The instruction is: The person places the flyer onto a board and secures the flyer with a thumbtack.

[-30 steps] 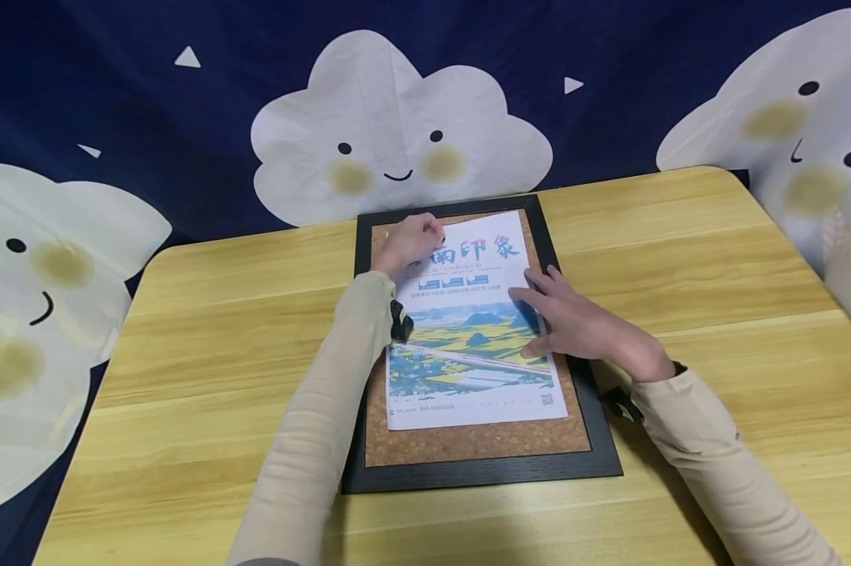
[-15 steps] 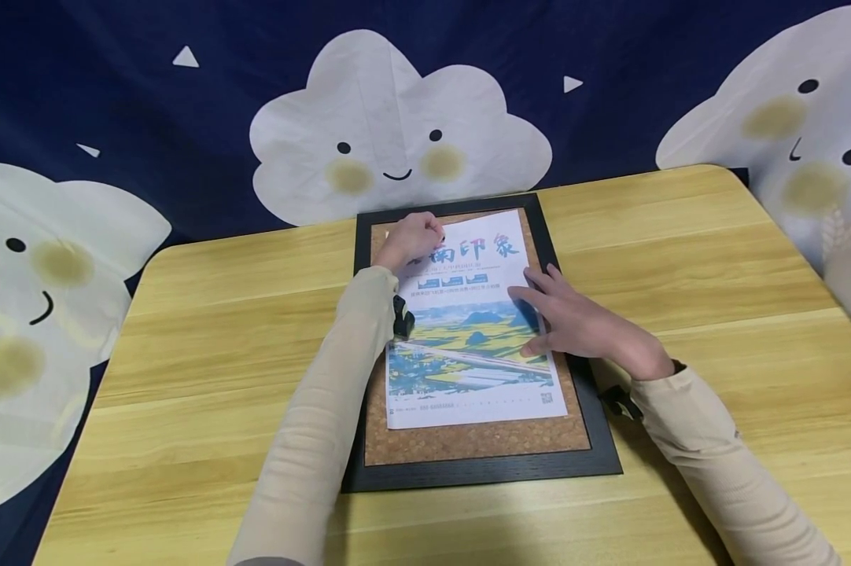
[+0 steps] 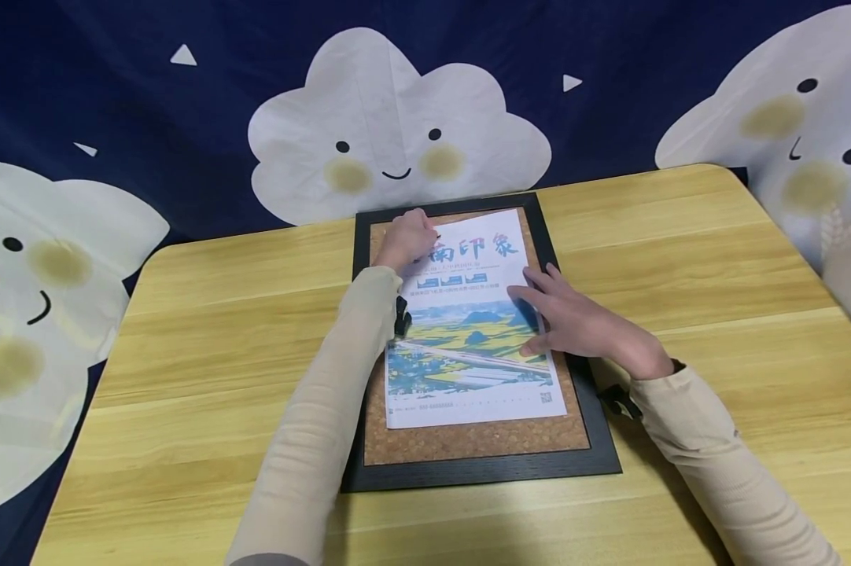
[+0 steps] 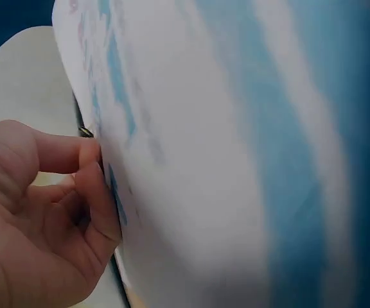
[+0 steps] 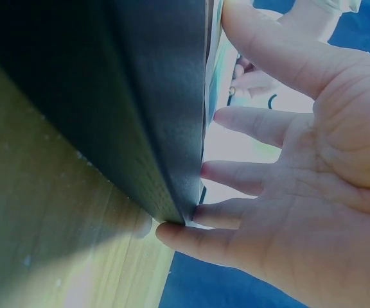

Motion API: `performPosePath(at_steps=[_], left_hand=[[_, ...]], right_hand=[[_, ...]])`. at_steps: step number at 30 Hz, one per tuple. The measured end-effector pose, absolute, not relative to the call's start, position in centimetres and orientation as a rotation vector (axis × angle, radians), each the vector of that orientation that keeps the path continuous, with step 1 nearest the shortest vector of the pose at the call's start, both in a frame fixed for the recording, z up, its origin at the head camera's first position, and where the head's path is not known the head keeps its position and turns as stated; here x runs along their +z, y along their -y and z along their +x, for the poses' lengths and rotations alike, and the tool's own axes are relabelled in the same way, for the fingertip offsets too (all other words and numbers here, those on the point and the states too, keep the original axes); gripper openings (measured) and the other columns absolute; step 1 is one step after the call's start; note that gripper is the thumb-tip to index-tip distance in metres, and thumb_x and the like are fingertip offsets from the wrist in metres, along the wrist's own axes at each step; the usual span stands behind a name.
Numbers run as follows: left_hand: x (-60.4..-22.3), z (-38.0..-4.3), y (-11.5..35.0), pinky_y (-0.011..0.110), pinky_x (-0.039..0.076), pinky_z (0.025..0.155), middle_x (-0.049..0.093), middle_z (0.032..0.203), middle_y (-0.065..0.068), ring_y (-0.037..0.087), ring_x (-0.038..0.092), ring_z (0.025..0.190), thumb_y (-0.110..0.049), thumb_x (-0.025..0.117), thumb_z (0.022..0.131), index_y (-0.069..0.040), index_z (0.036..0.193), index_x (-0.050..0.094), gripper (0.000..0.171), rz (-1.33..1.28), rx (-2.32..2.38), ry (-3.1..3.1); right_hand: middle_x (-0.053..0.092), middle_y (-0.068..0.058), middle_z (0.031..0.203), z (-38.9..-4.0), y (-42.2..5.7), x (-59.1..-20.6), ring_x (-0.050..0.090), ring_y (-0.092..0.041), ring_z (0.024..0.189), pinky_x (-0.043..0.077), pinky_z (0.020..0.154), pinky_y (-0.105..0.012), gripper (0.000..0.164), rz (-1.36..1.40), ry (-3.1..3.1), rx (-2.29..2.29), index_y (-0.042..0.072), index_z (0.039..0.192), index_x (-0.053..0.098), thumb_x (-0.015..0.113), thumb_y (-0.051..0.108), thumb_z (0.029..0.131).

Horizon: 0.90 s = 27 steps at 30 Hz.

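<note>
A poster point(image 3: 475, 338) with blue Chinese characters and a yellow-blue landscape lies on a black-framed corkboard point(image 3: 475, 446). At its upper left, my left hand point(image 3: 407, 238) pinches a tiny dark, gold-edged thumbtack point(image 4: 85, 132) between thumb and finger, against the paper. The poster's upper-left corner is hidden by that hand. My right hand point(image 3: 580, 324) rests with spread, nearly straight fingers on the poster's right side and the frame's right edge. In the right wrist view, its fingertips touch the paper and the black frame point(image 5: 162, 109).
The corkboard lies on a light wooden table point(image 3: 241, 338), near its back edge. Behind the table hangs a dark blue cloth point(image 3: 609, 47) printed with smiling white clouds. Black wrist straps with cameras sit on both sleeves.
My left hand has turned slightly at the poster's upper left, its knuckles rising a little and the fingertips shifting left. The right hand and poster stay in place.
</note>
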State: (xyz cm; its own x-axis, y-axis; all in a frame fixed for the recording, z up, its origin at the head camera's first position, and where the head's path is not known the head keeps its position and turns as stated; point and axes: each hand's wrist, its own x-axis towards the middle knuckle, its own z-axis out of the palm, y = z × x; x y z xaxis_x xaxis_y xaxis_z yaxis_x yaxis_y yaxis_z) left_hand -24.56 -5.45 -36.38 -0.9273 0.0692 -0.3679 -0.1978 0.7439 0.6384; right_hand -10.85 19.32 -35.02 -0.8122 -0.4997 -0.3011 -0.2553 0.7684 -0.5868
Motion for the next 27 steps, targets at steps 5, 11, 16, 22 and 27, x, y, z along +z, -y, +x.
performPosePath(at_steps=[5,11,16,22,27], left_hand=[[-36.43,-24.80,6.20,0.028,0.039,0.067,0.054,0.079,0.003,0.018,0.052,0.069,-0.021,0.060,0.106,-0.009,0.110,0.061,0.013,-0.095,1.077,-2.548],[-36.31,-24.94,6.44,0.029,0.039,0.070,0.052,0.075,0.001,0.016,0.051,0.065,-0.024,0.061,0.105,-0.010,0.111,0.062,0.015,-0.053,1.080,-2.515],[-36.34,-24.98,6.28,0.029,0.040,0.072,0.053,0.078,0.002,0.017,0.052,0.068,-0.026,0.063,0.104,-0.012,0.108,0.064,0.015,-0.049,1.074,-2.514],[-36.40,-24.87,6.15,0.030,0.040,0.072,0.053,0.079,0.003,0.018,0.053,0.070,-0.026,0.062,0.105,-0.011,0.107,0.063,0.015,-0.051,1.069,-2.508],[-36.38,-24.87,6.04,0.031,0.040,0.073,0.051,0.075,0.002,0.018,0.051,0.068,-0.027,0.060,0.106,-0.011,0.106,0.062,0.016,-0.050,1.048,-2.503]], right_hand=[[0.008,-0.030,0.168,-10.91,-19.24,-34.96,-0.008,-0.056,0.151,0.016,0.114,-0.073,0.082,-0.581,-2.521,-0.738,-0.002,0.156,0.039,0.082,0.022,0.091],[0.007,-0.029,0.168,-10.88,-19.23,-34.90,-0.009,-0.055,0.151,0.016,0.114,-0.073,0.083,-0.564,-2.518,-0.735,-0.001,0.157,0.039,0.083,0.023,0.090],[0.007,-0.029,0.168,-10.85,-19.34,-34.93,-0.009,-0.055,0.151,0.015,0.114,-0.074,0.083,-0.559,-2.515,-0.738,-0.001,0.157,0.039,0.083,0.023,0.090],[0.007,-0.030,0.168,-10.84,-19.35,-35.02,-0.009,-0.056,0.151,0.015,0.114,-0.074,0.083,-0.568,-2.515,-0.746,-0.001,0.156,0.039,0.083,0.022,0.090],[0.007,-0.030,0.168,-10.84,-19.34,-35.02,-0.008,-0.056,0.151,0.015,0.114,-0.074,0.082,-0.573,-2.516,-0.749,-0.002,0.156,0.039,0.083,0.022,0.090]])
